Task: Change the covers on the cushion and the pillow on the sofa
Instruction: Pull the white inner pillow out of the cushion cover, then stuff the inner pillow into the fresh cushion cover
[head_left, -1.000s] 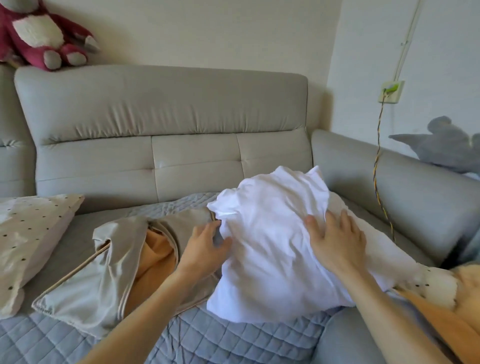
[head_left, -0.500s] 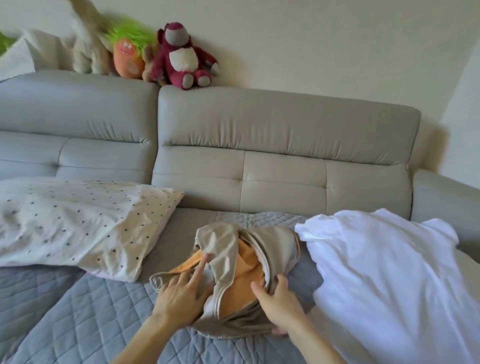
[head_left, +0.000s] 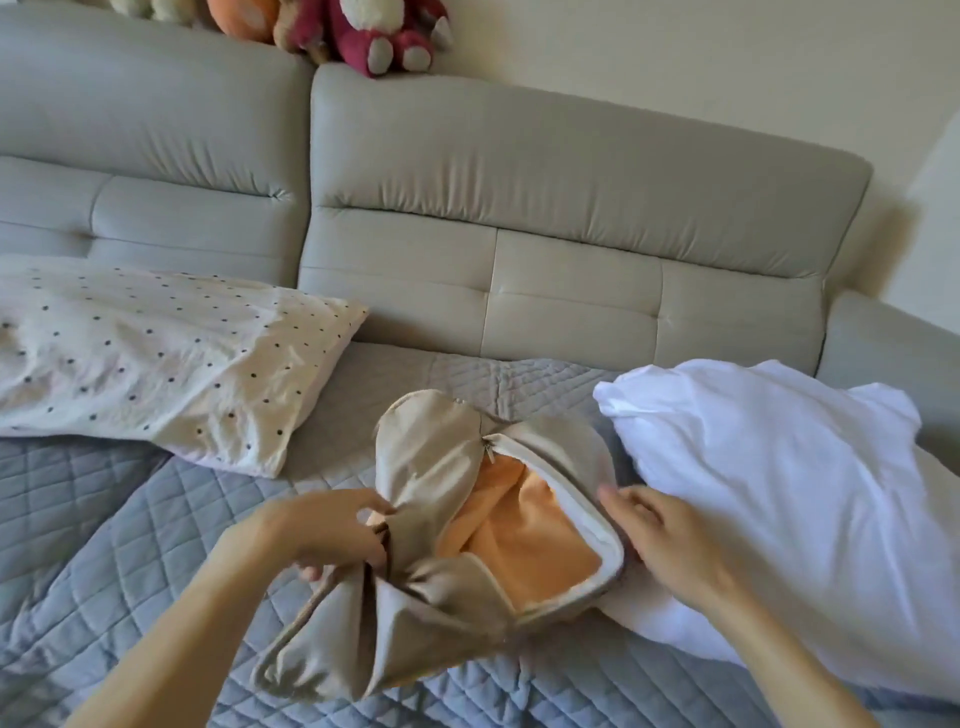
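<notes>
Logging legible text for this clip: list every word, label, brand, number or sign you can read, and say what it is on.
None: no readable text anywhere in the view.
The beige cover, the dotted pillow, the white cushion insert and the plush toys show no label or print with letters; the pillow's marks are plain dots.

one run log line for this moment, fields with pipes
left hand: gripping beige cushion cover | right hand: open, at cover's zipper edge | orange lining: exposed | bare white pillow: right of cover
</notes>
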